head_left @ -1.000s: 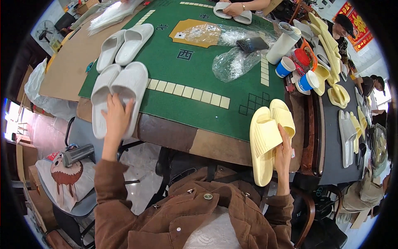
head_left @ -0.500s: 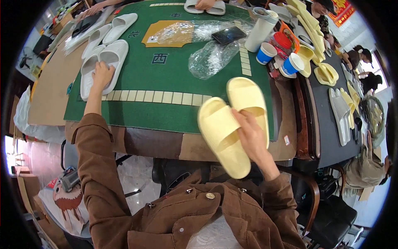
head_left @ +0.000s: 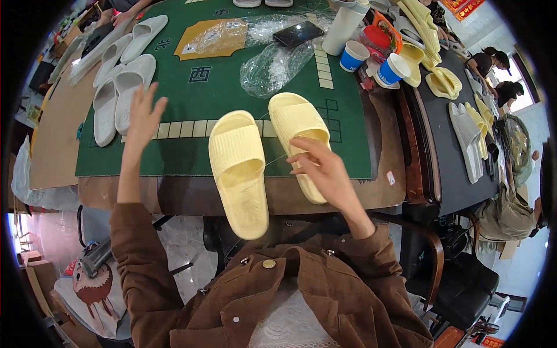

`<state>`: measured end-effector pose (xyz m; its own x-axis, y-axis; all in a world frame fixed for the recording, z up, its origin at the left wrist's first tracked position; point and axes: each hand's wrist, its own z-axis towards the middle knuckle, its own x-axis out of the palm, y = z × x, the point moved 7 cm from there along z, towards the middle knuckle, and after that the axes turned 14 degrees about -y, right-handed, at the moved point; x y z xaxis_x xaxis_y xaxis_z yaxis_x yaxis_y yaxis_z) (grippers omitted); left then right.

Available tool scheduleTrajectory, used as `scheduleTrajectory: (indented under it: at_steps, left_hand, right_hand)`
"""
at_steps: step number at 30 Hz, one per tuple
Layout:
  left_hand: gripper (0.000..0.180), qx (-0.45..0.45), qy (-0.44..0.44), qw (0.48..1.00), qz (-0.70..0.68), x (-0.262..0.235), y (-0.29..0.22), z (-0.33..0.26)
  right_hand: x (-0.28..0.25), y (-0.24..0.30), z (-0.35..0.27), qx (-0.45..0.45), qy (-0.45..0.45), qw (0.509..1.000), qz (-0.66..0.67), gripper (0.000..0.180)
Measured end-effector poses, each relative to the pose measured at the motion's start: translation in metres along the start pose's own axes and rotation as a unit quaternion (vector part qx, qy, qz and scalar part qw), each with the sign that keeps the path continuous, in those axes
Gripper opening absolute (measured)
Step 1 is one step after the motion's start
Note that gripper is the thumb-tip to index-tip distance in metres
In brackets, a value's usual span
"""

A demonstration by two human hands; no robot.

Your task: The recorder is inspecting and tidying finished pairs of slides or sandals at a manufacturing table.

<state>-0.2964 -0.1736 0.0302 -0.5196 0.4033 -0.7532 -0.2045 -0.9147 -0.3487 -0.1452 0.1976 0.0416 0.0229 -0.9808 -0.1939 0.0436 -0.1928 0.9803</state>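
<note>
A yellow slide slipper [head_left: 238, 180] lies at the table's near edge, its heel jutting past the edge. To its right is a second yellow slipper [head_left: 296, 124], toe pointing away from me. A thin strand stretches between the two. Over the strap opening and heel of this second slipper is my right hand [head_left: 325, 171], fingers bent and apart; whether they touch it I cannot tell. My left hand [head_left: 144, 119] is raised with spread fingers, holding nothing. It partly covers a pale grey slipper [head_left: 132, 87] beside its mate [head_left: 106, 113] on the green mat.
Another grey pair [head_left: 142, 37] sits at the far left. Clear plastic wrap [head_left: 272, 72] and a black phone [head_left: 298, 34] lie mid-mat. A white bottle [head_left: 342, 32] and two blue-white paper cups [head_left: 391, 71] stand at the right. More slippers [head_left: 466, 145] line the dark side table, with people beyond.
My right hand has let go of the yellow slippers, which have moved left and spread apart. My left hand has lifted off the grey slippers. The view has shifted slightly.
</note>
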Motion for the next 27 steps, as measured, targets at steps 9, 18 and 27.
scheduleTrajectory:
  at_steps: [9,18,27]
  left_hand:
    - [0.048,0.148,0.218,0.946,-0.188,0.001,-0.207,-0.109]
    - [0.052,0.174,0.136,0.951,-0.217,0.018,-0.244,-0.103]
    - [0.031,0.157,-0.030,0.964,-0.211,-0.030,-0.271,-0.141]
  right_hand:
    - [-0.022,0.006,-0.017,-0.127,-0.109,0.972,-0.164,0.015]
    - [-0.016,0.027,-0.020,-0.258,-0.122,0.933,-0.220,0.032]
    - [-0.002,0.012,-0.016,-0.276,-0.131,0.906,-0.294,0.031]
